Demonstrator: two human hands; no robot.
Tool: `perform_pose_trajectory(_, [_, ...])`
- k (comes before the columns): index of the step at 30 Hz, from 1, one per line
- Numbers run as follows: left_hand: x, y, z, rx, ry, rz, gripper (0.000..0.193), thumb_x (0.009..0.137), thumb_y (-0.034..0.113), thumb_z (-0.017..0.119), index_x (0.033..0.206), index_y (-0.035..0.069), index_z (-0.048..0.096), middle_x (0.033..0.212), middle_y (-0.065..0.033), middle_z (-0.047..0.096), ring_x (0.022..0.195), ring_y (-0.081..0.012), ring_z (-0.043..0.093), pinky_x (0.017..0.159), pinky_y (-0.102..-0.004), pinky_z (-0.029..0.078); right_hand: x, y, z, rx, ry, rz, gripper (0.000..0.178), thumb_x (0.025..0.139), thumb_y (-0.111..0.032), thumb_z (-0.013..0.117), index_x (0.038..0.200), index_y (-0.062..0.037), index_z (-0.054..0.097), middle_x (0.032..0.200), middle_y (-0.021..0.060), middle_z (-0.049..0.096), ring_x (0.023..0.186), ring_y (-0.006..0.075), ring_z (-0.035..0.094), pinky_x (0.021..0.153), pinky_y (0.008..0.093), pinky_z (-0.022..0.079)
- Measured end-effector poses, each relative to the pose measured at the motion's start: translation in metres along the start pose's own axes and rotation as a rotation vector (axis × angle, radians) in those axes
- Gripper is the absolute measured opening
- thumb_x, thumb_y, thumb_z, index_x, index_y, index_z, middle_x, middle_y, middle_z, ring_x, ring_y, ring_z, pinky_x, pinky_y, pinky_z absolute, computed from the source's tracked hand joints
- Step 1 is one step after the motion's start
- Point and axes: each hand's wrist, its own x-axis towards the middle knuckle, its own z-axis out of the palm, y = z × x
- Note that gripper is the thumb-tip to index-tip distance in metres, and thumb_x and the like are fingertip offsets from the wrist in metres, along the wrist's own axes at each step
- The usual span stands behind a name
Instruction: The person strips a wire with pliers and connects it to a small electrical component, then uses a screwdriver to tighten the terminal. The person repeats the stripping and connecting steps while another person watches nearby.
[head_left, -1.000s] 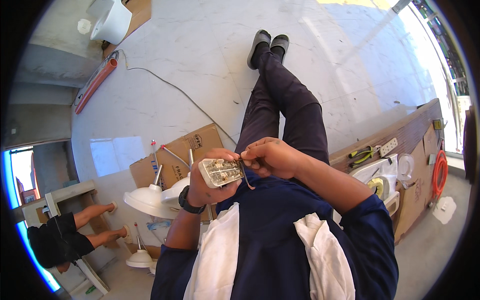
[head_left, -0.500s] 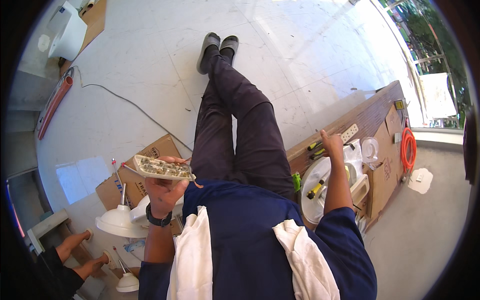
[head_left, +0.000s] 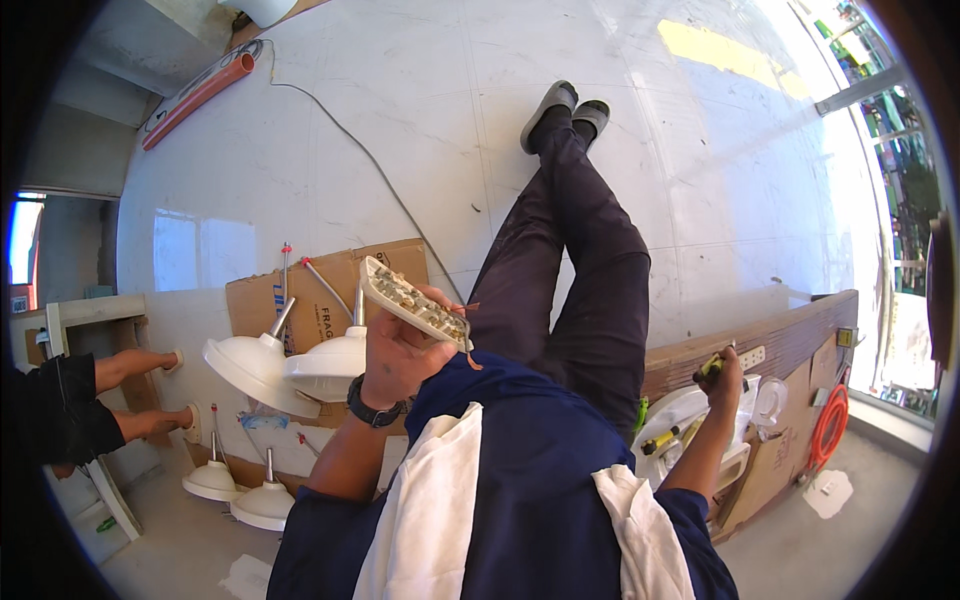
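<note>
My left hand (head_left: 398, 352) is closed around an opened white power strip (head_left: 412, 302), its inner side turned up. Metal contacts show in its compartments, and copper-coloured wire ends stick out at the near end. Out to the right, my right hand (head_left: 728, 388) grips a hand tool (head_left: 709, 370) with a yellow-and-black handle; its working end cannot be made out. Just beyond that hand lies a white socket strip piece (head_left: 752, 356) on the wooden bench. Another yellow-and-black tool (head_left: 660, 440) rests in a round white container (head_left: 672, 408) beside my right forearm.
White lamp shades on stems (head_left: 262, 370) stand at the left near a cardboard sheet (head_left: 255, 300). A cable (head_left: 360, 150) crosses the tiled floor past an orange pipe (head_left: 200, 100). Another person's legs (head_left: 140, 372) show at far left. Orange hose (head_left: 828, 428) lies coiled at right.
My right hand has lifted a yellow-and-black tool from the bench. The power strip stays in my left hand, tilted more steeply. The whole view has turned toward the left.
</note>
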Motion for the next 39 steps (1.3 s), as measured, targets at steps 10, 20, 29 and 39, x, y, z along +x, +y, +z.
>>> perform_pose_trajectory(10, [0.013,0.029,-0.008,-0.319,0.049,0.034,0.059,0.085,0.0,0.073,0.142,0.0,0.055,0.126,-0.0136,0.066,0.12,-0.0308,0.07,0.105,-0.0536,0.06,-0.169,-0.082,0.152,0.428,-1.334,-0.195,0.047,0.076,0.005,0.064,0.123,-0.0028,0.065,0.151,0.0258,0.054,0.133,0.0416,0.062,0.113,0.0626,0.049])
perform_pose_trajectory(20, [-0.007,0.054,0.004,-0.482,0.007,0.064,0.061,0.092,0.004,0.071,0.149,-0.003,0.05,0.128,-0.0162,0.066,0.124,-0.0348,0.069,0.107,-0.054,0.059,-0.228,-0.07,0.268,-0.706,-1.107,-1.455,0.069,0.069,0.0,0.069,0.138,-0.0018,0.068,0.168,0.0239,0.04,0.151,0.0459,0.041,0.126,0.0572,0.031])
perform_pose_trajectory(29, [-0.011,0.042,0.001,-0.429,0.028,0.037,0.067,0.088,0.004,0.077,0.15,-0.001,0.051,0.13,-0.0142,0.065,0.125,-0.0331,0.068,0.108,-0.049,0.058,-0.212,-0.029,0.286,-0.658,-1.035,-1.499,0.072,0.065,0.003,0.071,0.136,-0.0073,0.069,0.168,0.0262,0.039,0.153,0.0499,0.039,0.126,0.0603,0.03])
perform_pose_trajectory(39, [-0.016,0.031,0.005,-0.499,0.008,0.011,0.072,0.088,-0.002,0.075,0.155,-0.003,0.048,0.132,-0.0099,0.065,0.126,-0.0274,0.068,0.107,-0.0447,0.058,-0.214,-0.028,0.303,-0.596,-1.01,-1.656,0.072,0.06,0.0,0.074,0.131,-0.0126,0.071,0.169,0.0264,0.037,0.157,0.0456,0.037,0.127,0.0684,0.022])
